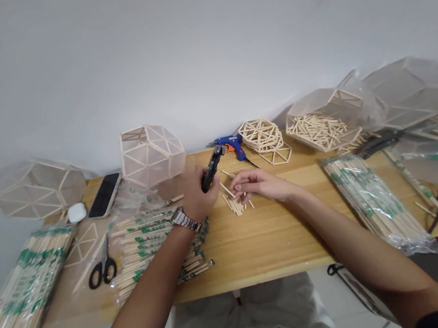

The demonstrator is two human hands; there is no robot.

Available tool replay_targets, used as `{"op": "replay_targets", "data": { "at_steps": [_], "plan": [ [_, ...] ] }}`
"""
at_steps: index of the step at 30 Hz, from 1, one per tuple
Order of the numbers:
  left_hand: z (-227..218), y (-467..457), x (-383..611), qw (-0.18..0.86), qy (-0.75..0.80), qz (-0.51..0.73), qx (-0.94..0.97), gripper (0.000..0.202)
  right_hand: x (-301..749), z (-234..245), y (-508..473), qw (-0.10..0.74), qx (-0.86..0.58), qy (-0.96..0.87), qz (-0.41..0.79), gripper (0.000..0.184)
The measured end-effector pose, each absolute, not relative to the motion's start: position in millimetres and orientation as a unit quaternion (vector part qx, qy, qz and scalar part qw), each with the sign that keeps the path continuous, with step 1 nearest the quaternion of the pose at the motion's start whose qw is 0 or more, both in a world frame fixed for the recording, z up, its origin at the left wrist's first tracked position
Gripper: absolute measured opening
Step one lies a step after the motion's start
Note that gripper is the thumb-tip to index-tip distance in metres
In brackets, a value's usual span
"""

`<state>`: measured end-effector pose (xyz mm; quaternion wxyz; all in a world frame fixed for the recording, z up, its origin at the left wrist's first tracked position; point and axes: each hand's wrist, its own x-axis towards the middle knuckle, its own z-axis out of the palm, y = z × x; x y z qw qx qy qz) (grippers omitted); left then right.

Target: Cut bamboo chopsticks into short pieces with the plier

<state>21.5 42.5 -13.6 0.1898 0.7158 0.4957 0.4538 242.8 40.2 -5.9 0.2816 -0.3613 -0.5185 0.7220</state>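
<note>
My left hand [199,194], with a metal watch on the wrist, is closed round black-handled pliers [212,169], whose metal head points up and away from me. Just to its right, my right hand [259,185] pinches a short wooden stick [227,189] between thumb and fingertips. Under the right fingers lies a small pile of cut sticks [235,206] on the wooden table [259,247]. Beside my left forearm are several wrapped chopsticks [145,250]. Behind the hands rests a blue glue gun [232,142].
Stick-frame polyhedra stand along the wall, including a pale one [152,156] and an open one filled with cut sticks [318,129]. Stacked stick frames [260,137] sit between. Scissors [102,269], a phone [105,195] and a chopstick pack [23,283] lie left; another pack [373,199] lies right.
</note>
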Motion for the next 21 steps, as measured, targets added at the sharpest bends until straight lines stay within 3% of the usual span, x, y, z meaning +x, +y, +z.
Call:
{"op": "replay_targets", "data": {
  "at_steps": [8,21],
  "plan": [
    [-17,44,21,0.207,0.501,0.461,0.703,0.019,244,-4,39,0.295,-0.342,-0.511,0.731,0.019],
    [-11,45,24,0.239,0.507,0.517,0.647,0.014,244,-16,40,0.275,-0.3,-0.543,0.735,0.036]
  ]
}}
